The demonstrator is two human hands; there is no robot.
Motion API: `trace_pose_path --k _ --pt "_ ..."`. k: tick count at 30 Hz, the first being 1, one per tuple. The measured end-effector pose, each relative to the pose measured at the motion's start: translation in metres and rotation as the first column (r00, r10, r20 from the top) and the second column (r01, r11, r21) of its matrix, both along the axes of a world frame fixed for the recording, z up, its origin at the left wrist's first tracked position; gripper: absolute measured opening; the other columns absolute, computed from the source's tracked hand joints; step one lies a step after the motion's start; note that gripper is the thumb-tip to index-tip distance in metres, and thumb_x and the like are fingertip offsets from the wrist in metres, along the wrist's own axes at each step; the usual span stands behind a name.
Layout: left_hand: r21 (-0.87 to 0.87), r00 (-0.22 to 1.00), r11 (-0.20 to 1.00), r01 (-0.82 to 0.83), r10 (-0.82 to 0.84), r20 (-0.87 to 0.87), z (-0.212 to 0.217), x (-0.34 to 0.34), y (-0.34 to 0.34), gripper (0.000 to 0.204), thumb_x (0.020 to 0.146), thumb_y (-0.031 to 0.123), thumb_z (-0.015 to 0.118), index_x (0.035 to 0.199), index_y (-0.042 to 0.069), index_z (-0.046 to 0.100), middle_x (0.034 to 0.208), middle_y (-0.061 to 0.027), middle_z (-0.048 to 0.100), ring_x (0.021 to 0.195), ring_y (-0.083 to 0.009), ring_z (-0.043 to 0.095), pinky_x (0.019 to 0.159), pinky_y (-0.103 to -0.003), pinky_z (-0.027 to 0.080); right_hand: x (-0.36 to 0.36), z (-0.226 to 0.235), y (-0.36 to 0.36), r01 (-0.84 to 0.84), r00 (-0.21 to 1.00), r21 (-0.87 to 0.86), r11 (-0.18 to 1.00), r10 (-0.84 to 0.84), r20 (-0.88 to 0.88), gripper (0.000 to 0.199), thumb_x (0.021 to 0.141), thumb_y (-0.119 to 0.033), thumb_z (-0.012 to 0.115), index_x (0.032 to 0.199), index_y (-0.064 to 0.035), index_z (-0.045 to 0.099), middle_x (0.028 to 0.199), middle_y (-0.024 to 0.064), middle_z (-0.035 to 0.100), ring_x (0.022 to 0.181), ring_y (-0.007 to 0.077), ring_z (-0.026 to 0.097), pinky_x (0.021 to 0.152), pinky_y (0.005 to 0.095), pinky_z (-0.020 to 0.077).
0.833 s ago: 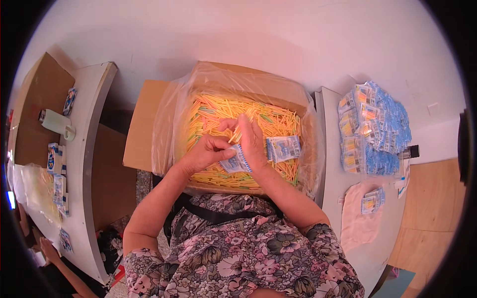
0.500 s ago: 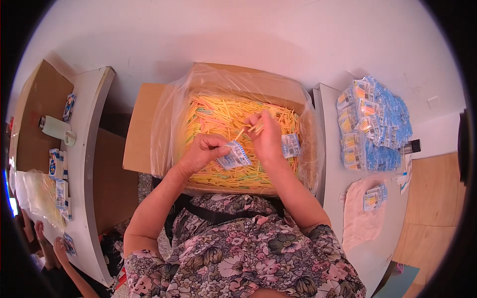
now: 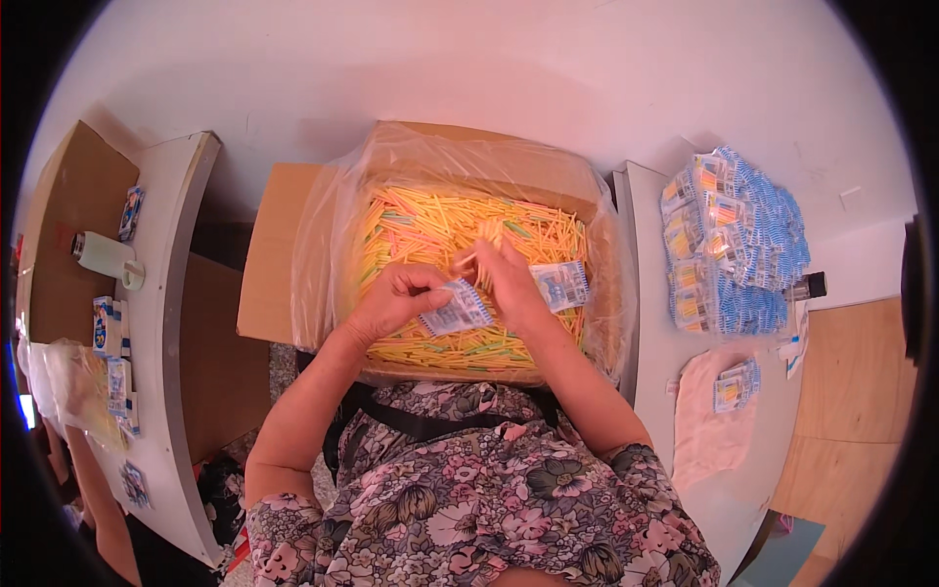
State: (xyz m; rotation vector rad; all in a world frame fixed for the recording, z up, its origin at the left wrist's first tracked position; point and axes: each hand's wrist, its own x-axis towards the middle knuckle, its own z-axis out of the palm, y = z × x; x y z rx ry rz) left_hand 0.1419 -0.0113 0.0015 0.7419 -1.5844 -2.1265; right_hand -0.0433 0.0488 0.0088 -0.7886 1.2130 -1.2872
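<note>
The packet (image 3: 456,311) is being held over the loose sticks (image 3: 421,217) in the middle of the box (image 3: 266,254). At far left, a bottle (image 3: 108,256) is being supported by the left table (image 3: 168,293), alongside which a co-worker's arm (image 3: 103,504) is being extended. The packet's upper left part is being pinched between the thumb and fingers of the left hand (image 3: 393,298). A bunch (image 3: 485,256) is being grasped by the curled fingers of the right hand (image 3: 515,286), which is being brought closer to the packet than a moment ago; bunch and packet are thus being kept near each other. Farther right, a second packet (image 3: 560,286) is being borne by the sticks, while a pile (image 3: 734,245) and a pink cloth (image 3: 699,426) are being supported by the right table (image 3: 657,416).
</note>
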Motion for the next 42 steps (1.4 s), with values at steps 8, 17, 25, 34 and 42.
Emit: trace_pose_path --k 8,17,25,34,42 --pt "0.04 0.965 0.964 0.261 -0.259 -0.048 0.01 -0.003 0.002 0.007 0.085 0.007 0.067 0.087 0.001 0.069 0.094 -0.0006 0.064 0.089 -0.0081 0.057 0.078 -0.026 0.047 0.006 0.011 0.004 0.052 0.966 -0.148 0.988 -0.012 0.258 0.035 0.102 -0.028 0.04 0.111 0.0027 0.054 0.106 0.0135 0.064 0.113 0.0239 0.056 0.097 0.0376 0.0445" --pt "0.027 0.977 0.977 0.214 -0.214 0.018 0.027 -0.011 0.009 0.012 0.081 0.007 0.071 0.089 -0.001 0.07 0.106 -0.0034 0.061 0.098 -0.0125 0.056 0.089 -0.027 0.042 0.013 0.024 0.029 -0.045 0.968 -0.126 0.991 0.074 0.241 0.043 0.103 -0.031 0.039 0.122 0.0059 0.05 0.121 0.0145 0.059 0.118 0.0197 0.051 0.106 0.0361 0.0353" --pt "0.005 0.973 0.977 0.213 -0.212 -0.089 0.029 -0.028 0.014 0.012 0.08 0.005 0.071 0.091 0.0 0.07 0.12 -0.0044 0.056 0.109 -0.012 0.052 0.091 -0.029 0.042 -0.009 0.01 0.035 -0.08 0.988 -0.124 0.989 0.095 0.122 0.038 0.1 -0.028 0.048 0.13 -0.006 0.04 0.105 0.0066 0.057 0.106 0.0132 0.051 0.097 0.0301 0.036" --pt "0.041 0.967 0.972 0.23 -0.223 -0.122 0.021 -0.049 0.03 0.007 0.082 0.003 0.07 0.088 0.0 0.071 0.078 -0.0012 0.066 0.077 -0.0082 0.059 0.072 -0.026 0.048 -0.023 -0.001 0.042 -0.085 0.99 -0.198 0.977 0.059 -0.131 0.047 0.093 -0.025 0.058 0.132 -0.0057 0.039 0.133 0.0087 0.035 0.123 0.016 0.037 0.106 0.0325 0.0268" --pt "-0.482 0.992 0.868 0.12 -0.121 0.03 0.018 -0.057 0.034 0.008 0.081 0.005 0.07 0.084 -0.002 0.067 0.08 -0.0063 0.065 0.076 -0.0143 0.06 0.069 -0.028 0.047 -0.035 0.067 0.043 -0.046 0.582 -0.068 0.997 -0.029 -0.813 0.031 0.086 -0.026 0.066 0.106 -0.0039 0.058 0.072 0.0044 0.059 0.068 0.0104 0.057 0.063 0.0253 0.0451"
